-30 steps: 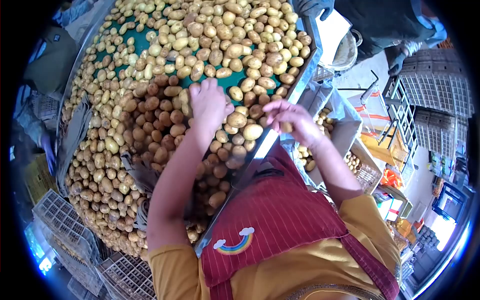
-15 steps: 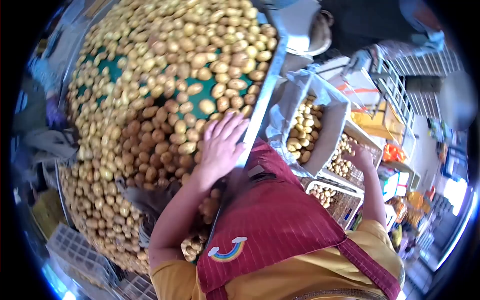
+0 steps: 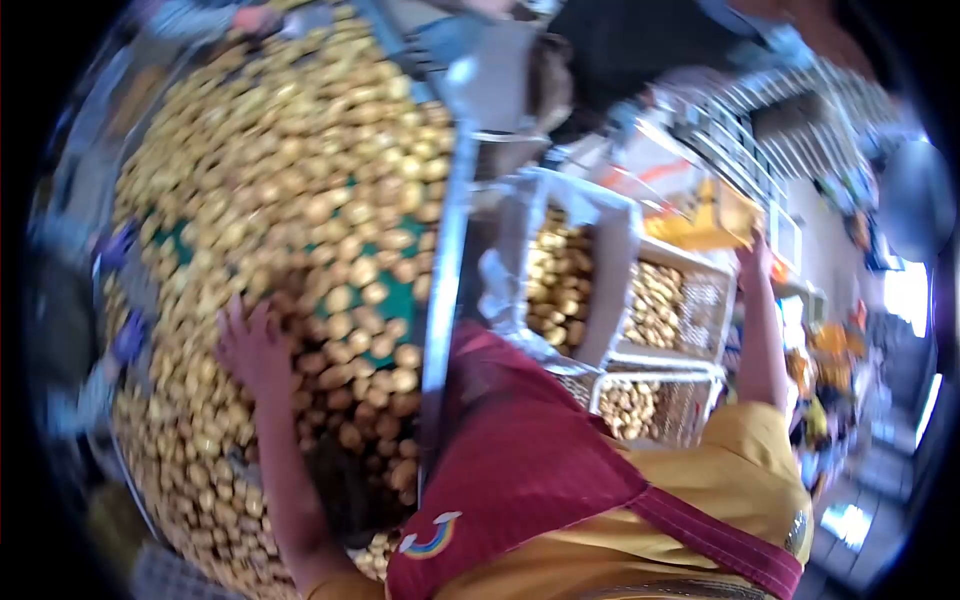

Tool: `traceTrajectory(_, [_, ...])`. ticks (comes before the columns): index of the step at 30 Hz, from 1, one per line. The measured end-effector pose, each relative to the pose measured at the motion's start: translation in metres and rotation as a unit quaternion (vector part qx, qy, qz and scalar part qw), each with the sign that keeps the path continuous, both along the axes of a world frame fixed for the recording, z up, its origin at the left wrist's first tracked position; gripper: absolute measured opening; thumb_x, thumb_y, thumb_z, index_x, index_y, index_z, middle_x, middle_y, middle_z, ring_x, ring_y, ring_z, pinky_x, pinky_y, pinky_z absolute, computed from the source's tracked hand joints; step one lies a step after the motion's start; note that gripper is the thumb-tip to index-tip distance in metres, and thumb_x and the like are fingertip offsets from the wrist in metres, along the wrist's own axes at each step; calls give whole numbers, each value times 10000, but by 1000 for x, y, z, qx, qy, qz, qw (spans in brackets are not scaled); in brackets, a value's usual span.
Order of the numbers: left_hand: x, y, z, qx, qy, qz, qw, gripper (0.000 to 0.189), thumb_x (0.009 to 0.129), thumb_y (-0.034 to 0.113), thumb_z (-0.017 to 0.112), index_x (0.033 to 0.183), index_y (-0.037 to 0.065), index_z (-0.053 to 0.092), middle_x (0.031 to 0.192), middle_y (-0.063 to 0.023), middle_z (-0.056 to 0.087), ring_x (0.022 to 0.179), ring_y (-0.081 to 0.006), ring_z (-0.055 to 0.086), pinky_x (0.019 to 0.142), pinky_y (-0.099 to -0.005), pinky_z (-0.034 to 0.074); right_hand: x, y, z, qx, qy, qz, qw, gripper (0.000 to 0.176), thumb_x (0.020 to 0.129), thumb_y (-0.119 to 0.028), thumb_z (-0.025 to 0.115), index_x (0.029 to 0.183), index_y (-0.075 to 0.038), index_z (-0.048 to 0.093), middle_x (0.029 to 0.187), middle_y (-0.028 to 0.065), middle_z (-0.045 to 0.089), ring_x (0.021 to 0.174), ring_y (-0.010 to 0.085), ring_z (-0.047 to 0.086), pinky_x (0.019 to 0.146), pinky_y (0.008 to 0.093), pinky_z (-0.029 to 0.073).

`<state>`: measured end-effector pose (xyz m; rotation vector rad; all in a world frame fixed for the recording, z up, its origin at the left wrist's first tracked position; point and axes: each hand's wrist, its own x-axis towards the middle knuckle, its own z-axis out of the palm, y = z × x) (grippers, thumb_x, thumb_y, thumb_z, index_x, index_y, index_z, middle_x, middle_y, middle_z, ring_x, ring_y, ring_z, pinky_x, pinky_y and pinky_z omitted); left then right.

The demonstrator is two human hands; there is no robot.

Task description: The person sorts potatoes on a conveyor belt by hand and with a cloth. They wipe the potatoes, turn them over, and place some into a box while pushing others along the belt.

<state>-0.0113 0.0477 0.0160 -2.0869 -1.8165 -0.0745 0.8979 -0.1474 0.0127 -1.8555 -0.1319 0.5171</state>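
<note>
My left hand (image 3: 255,345) lies with its fingers spread on a broad heap of small potatoes (image 3: 270,190), which covers most of a green-bottomed sorting table (image 3: 400,300) with a metal rim. My right hand (image 3: 757,258) is stretched out to the right, close to a yellow box (image 3: 712,215). Blur hides its fingers, and I cannot make out whether they hold anything. Between my two arms stand a carton lined with pale plastic (image 3: 615,270), a woven crate (image 3: 705,310) and a white-rimmed crate (image 3: 685,410), each with potatoes inside.
Across the table, another person's purple-gloved hands (image 3: 122,250) are at the heap's left edge. A further hand (image 3: 255,18) reaches in at the top left. Metal racks (image 3: 800,120) stand behind the crates. The table's metal rim (image 3: 447,270) runs along my apron.
My left hand has moved left, from near the metal rim to deeper over the heap. My right hand has risen from the potato crate to beside the yellow box. The view has turned right.
</note>
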Motion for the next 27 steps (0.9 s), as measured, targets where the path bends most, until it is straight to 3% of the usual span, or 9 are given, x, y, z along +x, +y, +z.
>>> traceTrajectory(3, [35,0,9,-56,-44,76,995,503,899,339,661,1375,188,599,1503,-162,455,1429,-367,375,1150,-580,303,-187,76,6,-84,-269,248,927,639,907,-247,688,1477,-63,464,1408,158,558,1194,279,590,1002,416,501])
traceTrajectory(4, [54,9,32,-103,-236,-29,966,572,874,326,678,1424,212,571,1457,-157,492,1420,-377,386,1162,-578,274,-245,97,-3,-52,-323,381,865,665,887,-203,707,1491,-70,464,1432,168,542,1224,288,580,1037,424,480])
traceTrajectory(5, [70,-3,20,-126,-136,-74,980,526,911,296,662,1424,197,599,1588,-170,381,1459,-380,336,1197,-568,235,-305,120,-2,-6,-361,498,788,695,867,-159,727,1506,-78,465,1456,179,525,1255,297,570,1072,432,459])
traceTrajectory(6, [76,4,9,-108,-242,-193,945,541,929,300,652,1459,234,563,1627,-136,342,1512,-350,279,1213,-590,194,-375,149,30,-11,-419,584,695,730,854,-238,769,1511,-117,473,1515,190,485,1392,372,470,1157,476,375])
traceTrajectory(9, [102,34,-5,-198,-218,-204,934,570,965,391,616,1517,336,484,1678,-56,270,1564,-342,164,1229,-640,91,-495,204,59,-14,-491,696,524,745,869,-575,689,1529,-317,460,1633,110,353,1513,391,293,1219,590,220])
traceTrajectory(12, [99,70,-13,-201,-155,-219,942,552,969,431,586,1509,393,477,1674,6,280,1560,-350,163,1206,-702,41,-545,248,33,-67,-507,720,469,731,897,-632,611,1555,-411,383,1695,41,215,1567,368,141,1232,629,125])
traceTrajectory(16, [81,121,-16,-167,-86,-247,950,612,981,396,576,1558,417,375,1670,93,277,1569,-285,155,1174,-768,22,-587,302,12,-31,-546,727,415,753,873,-641,618,1555,-441,371,1710,-6,151,1568,418,33,1208,678,168])
traceTrajectory(23, [9,239,-27,-93,-81,-90,988,518,998,389,566,1500,447,451,1664,66,288,1512,-193,320,1143,-795,126,-620,323,24,-56,-558,747,357,719,910,-671,536,1564,-445,340,1669,72,271,1557,404,118,1143,788,91])
traceTrajectory(27, [-8,261,-38,-57,-111,-98,987,505,992,359,577,1475,465,478,1632,80,335,1453,-178,415,1104,-820,161,-618,276,24,-26,-532,792,299,634,898,-498,641,1496,-363,477,1574,113,431,1456,328,412,1204,646,171])
